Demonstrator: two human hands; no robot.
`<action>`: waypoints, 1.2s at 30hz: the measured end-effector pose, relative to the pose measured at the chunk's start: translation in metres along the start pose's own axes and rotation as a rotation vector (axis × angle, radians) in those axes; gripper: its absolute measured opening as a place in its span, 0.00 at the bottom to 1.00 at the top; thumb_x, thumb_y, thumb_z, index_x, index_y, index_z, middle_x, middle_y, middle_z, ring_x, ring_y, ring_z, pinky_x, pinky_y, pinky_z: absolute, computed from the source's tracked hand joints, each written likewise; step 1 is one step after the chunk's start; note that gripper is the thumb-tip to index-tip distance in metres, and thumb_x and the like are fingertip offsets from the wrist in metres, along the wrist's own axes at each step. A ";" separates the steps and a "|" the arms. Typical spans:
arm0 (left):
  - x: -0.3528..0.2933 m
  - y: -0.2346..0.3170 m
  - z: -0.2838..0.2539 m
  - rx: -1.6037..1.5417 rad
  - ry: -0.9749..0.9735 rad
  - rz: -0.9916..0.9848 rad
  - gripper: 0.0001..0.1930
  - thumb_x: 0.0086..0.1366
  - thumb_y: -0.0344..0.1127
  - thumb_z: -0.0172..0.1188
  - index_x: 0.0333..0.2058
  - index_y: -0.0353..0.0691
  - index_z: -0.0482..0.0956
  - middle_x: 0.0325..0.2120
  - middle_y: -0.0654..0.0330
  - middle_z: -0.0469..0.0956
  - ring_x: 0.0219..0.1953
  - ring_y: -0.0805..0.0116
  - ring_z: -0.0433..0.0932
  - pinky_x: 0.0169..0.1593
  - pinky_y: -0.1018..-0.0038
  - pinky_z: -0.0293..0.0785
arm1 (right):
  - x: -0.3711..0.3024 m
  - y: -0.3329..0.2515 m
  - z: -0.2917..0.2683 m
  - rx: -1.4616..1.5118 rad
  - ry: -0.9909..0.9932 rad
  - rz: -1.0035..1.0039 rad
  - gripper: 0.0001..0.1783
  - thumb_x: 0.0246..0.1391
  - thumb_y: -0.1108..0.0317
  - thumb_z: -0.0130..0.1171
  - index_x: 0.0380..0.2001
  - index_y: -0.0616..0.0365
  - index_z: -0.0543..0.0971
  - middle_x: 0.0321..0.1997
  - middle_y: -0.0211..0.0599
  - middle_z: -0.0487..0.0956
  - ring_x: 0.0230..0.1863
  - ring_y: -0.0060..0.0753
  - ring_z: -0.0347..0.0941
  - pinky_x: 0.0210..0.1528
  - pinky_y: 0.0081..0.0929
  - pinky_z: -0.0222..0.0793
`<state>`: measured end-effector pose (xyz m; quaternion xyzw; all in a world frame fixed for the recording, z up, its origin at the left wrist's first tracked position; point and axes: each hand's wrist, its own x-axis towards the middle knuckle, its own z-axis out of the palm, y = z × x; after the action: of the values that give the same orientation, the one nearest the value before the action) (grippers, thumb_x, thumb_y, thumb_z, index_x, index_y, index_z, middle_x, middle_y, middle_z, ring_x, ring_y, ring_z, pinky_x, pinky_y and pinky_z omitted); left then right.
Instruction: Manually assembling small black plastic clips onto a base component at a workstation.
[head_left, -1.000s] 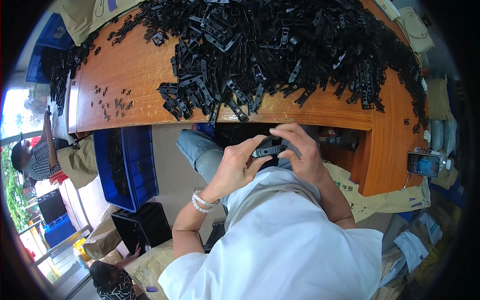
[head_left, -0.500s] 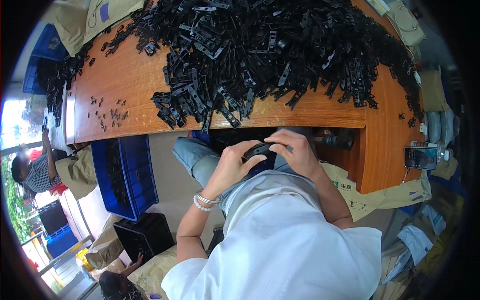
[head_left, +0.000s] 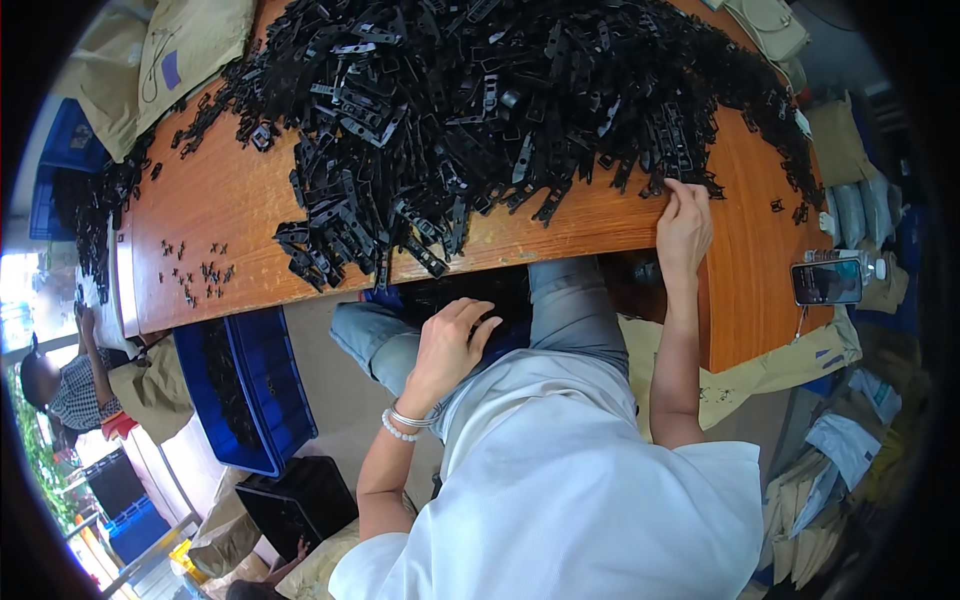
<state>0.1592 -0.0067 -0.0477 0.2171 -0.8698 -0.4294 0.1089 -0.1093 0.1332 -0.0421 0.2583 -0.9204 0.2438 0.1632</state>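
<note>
A large heap of black plastic clip-like parts (head_left: pixel 470 120) covers much of the wooden table. At the heap's near right edge, my right hand (head_left: pixel 685 225) has its fingers drawn together on one of the black plastic parts. Part of their tips is lost against the dark heap. Over my lap, just short of the table edge, my left hand (head_left: pixel 448 345) is loosely bent, with a gap between thumb and forefinger. No part shows in it; its palm side is hidden. Below it, between my legs, lies a dark container (head_left: pixel 480 300) with black parts, only partly visible.
Several tiny parts (head_left: pixel 205 275) lie scattered at the table's left. Beside the table stand a blue crate (head_left: pixel 290 390) and a black crate (head_left: pixel 300 505). A phone (head_left: pixel 827 282) is held up at the right edge. Another person (head_left: pixel 80 385) sits far left.
Both hands were together over my lap around a black plastic part. My right hand has moved away, forward and right to the heap; the part no longer shows. My left hand stays over my lap.
</note>
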 end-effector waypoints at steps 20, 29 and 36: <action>0.004 0.007 0.001 -0.031 -0.060 0.033 0.09 0.53 0.29 0.59 0.33 0.31 0.76 0.26 0.54 0.74 0.21 0.62 0.74 0.26 0.74 0.71 | -0.012 -0.013 0.008 0.177 -0.135 -0.151 0.13 0.49 0.73 0.55 0.40 0.59 0.73 0.42 0.38 0.71 0.28 0.30 0.71 0.31 0.27 0.66; 0.005 0.009 0.004 -0.062 -0.046 0.057 0.09 0.53 0.29 0.59 0.32 0.30 0.76 0.26 0.54 0.74 0.20 0.63 0.73 0.26 0.75 0.70 | -0.021 -0.060 0.005 0.172 -0.315 -0.043 0.09 0.50 0.68 0.55 0.35 0.59 0.75 0.29 0.38 0.72 0.25 0.33 0.72 0.24 0.27 0.65; 0.016 -0.006 -0.041 -0.203 0.293 -0.025 0.04 0.54 0.25 0.57 0.29 0.32 0.77 0.20 0.61 0.75 0.19 0.78 0.70 0.23 0.83 0.65 | -0.039 -0.052 0.007 0.071 -0.186 -0.276 0.04 0.51 0.72 0.52 0.32 0.59 0.73 0.30 0.37 0.72 0.27 0.39 0.72 0.27 0.30 0.67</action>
<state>0.1624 -0.0465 -0.0273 0.2759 -0.7941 -0.4802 0.2503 -0.0494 0.1060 -0.0455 0.4091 -0.8782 0.2267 0.1000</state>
